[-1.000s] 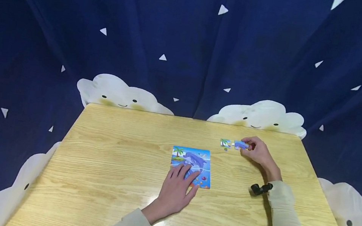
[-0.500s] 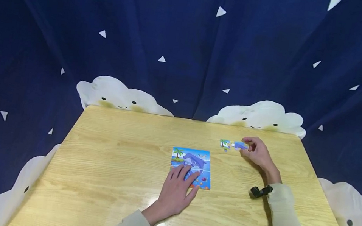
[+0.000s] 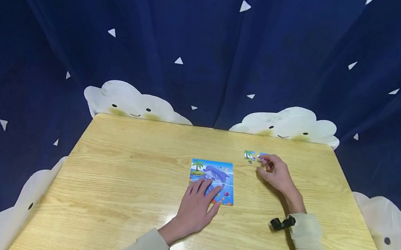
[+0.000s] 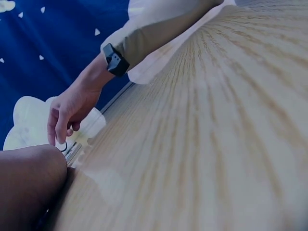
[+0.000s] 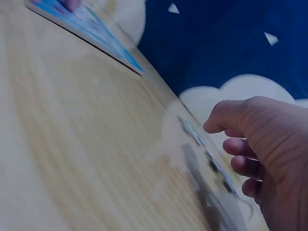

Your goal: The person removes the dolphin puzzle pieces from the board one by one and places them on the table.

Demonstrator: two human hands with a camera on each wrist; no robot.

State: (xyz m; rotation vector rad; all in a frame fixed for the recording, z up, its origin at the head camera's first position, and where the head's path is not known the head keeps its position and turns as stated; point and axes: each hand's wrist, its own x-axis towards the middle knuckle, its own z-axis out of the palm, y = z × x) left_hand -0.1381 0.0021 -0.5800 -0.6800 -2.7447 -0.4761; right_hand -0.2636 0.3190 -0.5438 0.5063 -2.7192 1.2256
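Observation:
My left hand [image 3: 195, 208] rests with fairly straight fingers on the lower part of a square dolphin picture puzzle [image 3: 229, 188], covering some of it. To the upper right lie a small jigsaw piece with a palm tree [image 3: 249, 154] and a blue dolphin piece [image 3: 262, 154]. Over the dolphin piece hovers my right hand [image 3: 276, 176], hiding most of it. In the right wrist view, the right hand [image 5: 276, 154] has loosely bent fingers, and the thumb stands apart from them. Nothing shows between them, and the flat pieces [image 5: 192, 131] lie below on the table.
The wooden table [image 3: 121, 174] is bordered by a dark blue curtain [image 3: 210, 50] with white triangles and white clouds. A small colourful bit [image 3: 250, 162] lies just below the palm tree piece. Each wrist wears a black camera mount [image 3: 281, 223].
My right hand has moved left from the right end of the dolphin piece and now covers more of it. The left hand stays on the dolphin puzzle.

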